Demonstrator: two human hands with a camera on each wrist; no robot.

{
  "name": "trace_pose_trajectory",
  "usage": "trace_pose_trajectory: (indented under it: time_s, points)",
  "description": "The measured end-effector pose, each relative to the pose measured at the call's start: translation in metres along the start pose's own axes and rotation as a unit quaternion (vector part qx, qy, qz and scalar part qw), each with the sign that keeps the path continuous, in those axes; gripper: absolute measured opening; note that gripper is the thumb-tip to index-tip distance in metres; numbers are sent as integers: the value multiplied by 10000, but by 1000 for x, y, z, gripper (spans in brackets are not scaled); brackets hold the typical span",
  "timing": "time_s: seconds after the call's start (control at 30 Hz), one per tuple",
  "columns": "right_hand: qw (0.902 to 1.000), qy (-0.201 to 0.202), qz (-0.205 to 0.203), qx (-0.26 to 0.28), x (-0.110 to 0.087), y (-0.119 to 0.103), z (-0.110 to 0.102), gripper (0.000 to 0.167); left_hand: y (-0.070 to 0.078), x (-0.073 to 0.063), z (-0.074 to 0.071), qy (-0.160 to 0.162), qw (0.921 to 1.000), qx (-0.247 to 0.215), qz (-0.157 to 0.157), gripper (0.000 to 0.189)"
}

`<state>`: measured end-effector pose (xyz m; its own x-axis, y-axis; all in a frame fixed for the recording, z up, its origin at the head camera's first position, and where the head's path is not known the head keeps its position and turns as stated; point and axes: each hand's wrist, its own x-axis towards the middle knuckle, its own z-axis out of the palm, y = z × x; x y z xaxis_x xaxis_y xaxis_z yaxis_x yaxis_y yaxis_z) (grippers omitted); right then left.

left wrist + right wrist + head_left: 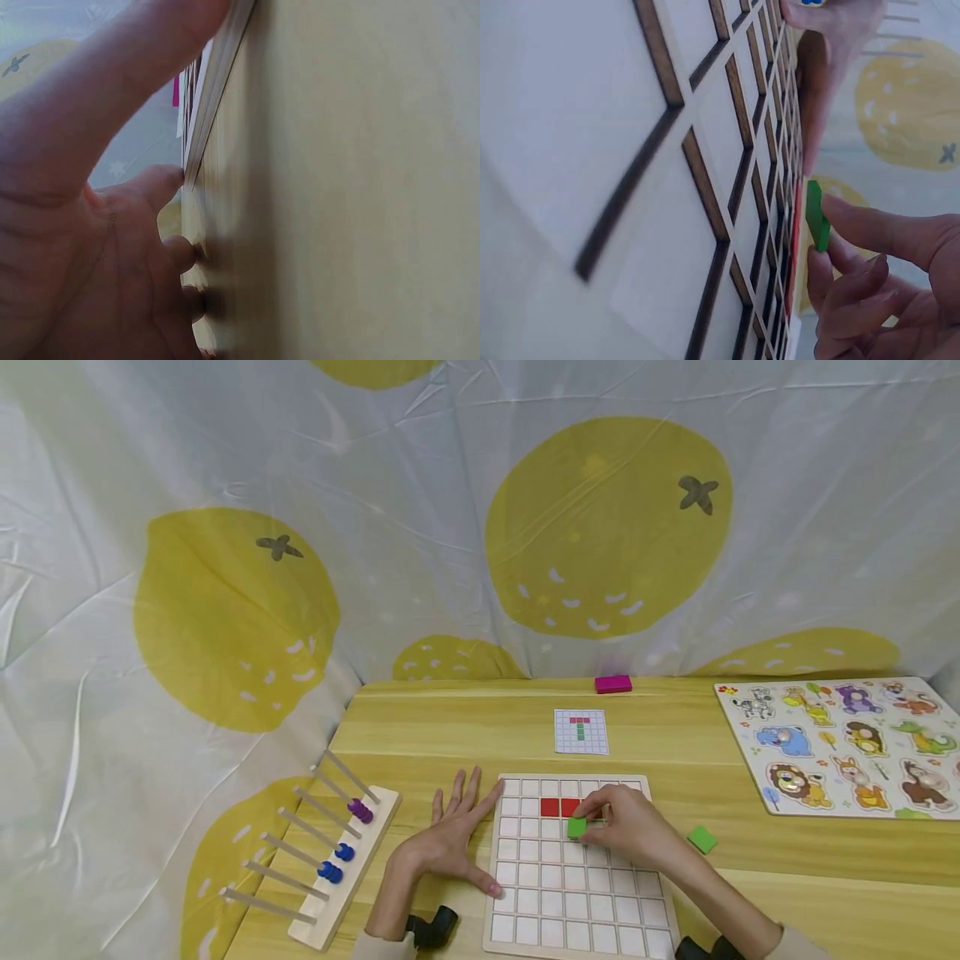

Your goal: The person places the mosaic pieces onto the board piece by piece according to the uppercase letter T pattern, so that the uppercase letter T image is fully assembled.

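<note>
A white grid board [528,902] with a wooden frame lies on the table. Two red square tiles [550,807] show in its second row, and my right fingers partly cover the spot beside them. My right hand [626,827] pinches a green square tile [577,828] between thumb and fingers, just below the red ones. In the right wrist view that green tile [817,216] is tilted, close over the board. My left hand [446,843] is spread at the board's left edge, thumb and index fingertip at the frame. Another green tile [702,839] lies right of the board.
Behind the board lies a pattern card [581,732] with a red and green T. A magenta block [613,684] sits at the table's back edge. On the left stands a peg rack [345,868] with purple and blue beads; an animal puzzle [840,747] lies at right.
</note>
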<state>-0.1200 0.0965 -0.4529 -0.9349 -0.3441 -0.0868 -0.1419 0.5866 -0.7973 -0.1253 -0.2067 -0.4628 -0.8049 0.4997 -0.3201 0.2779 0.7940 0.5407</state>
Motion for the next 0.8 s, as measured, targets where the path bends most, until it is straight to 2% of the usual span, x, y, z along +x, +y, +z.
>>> trace_pose_trajectory:
  time_s: [0.53,0.8]
  points:
    - [9994,152,263,-187,6,-6,12,22,1,1,-1,31,10000,64,39,141]
    - [9991,197,180,-321,6,-4,12,23,0,1,0,23,10000,16,30,141]
